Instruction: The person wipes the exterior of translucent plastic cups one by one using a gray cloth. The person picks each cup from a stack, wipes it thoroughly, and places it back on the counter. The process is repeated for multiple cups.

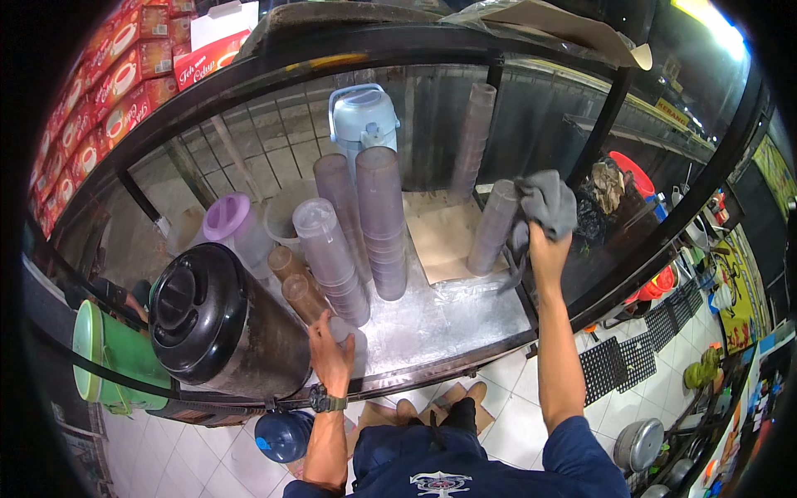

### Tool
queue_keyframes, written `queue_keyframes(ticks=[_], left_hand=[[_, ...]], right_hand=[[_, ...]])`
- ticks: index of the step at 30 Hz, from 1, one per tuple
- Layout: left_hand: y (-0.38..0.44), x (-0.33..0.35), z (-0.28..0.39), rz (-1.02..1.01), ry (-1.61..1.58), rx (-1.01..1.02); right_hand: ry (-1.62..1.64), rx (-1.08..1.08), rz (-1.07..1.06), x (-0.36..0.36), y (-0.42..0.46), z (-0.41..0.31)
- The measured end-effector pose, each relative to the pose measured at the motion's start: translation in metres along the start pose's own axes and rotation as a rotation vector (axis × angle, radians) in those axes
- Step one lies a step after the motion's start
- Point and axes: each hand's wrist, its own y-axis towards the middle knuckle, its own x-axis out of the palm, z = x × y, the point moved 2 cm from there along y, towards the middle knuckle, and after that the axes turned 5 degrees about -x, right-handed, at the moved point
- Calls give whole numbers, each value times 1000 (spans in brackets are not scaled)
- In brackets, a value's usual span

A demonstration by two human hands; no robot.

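Note:
My right hand (548,249) grips a bunched grey cloth (549,204) above the right end of the metal counter (429,336). A short stack of clear plastic cups (493,230) stands just left of the cloth. Near the counter's front edge, my left hand (331,352), with a watch on its wrist, has its fingers and thumb around a translucent cup (342,330). Brownish cups (303,295) stand right behind that hand. Taller upturned cup stacks (381,218) rise further back, beside another clear stack (330,261).
A large black-lidded drink container (230,324) stands left of my left hand. Behind are a purple-lidded pitcher (233,227), a light-blue thermos (364,118) and cardboard (436,230). A black frame (654,230) encloses the counter. Below sit a green bucket (118,361) and a blue water jug (283,436).

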Motion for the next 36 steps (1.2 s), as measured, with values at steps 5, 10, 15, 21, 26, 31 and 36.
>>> queue_keyframes(ticks=[5, 10, 15, 21, 26, 31, 36], left_hand=[[-37, -42, 27, 166, -393, -12], [-84, -8, 35, -755, -1629, -397], [-72, 26, 32, -1436, -2086, -592], [-94, 27, 44, -1001, -1519, -443], [-101, 20, 57, -1119, -1563, -504], [-91, 9, 58, -1287, -1636, -293], [-101, 14, 75, -1079, -1541, -409]], right_hand=[[81, 355, -82, -12, -128, -50], [85, -147, -474, 27, -174, -120], [123, -381, -793, 21, -192, -138], [14, -487, -1006, 9, -174, -135], [97, -248, -726, -1, -168, -118], [43, -488, -857, -10, -177, -122], [-44, -432, -709, -6, -169, -112]])
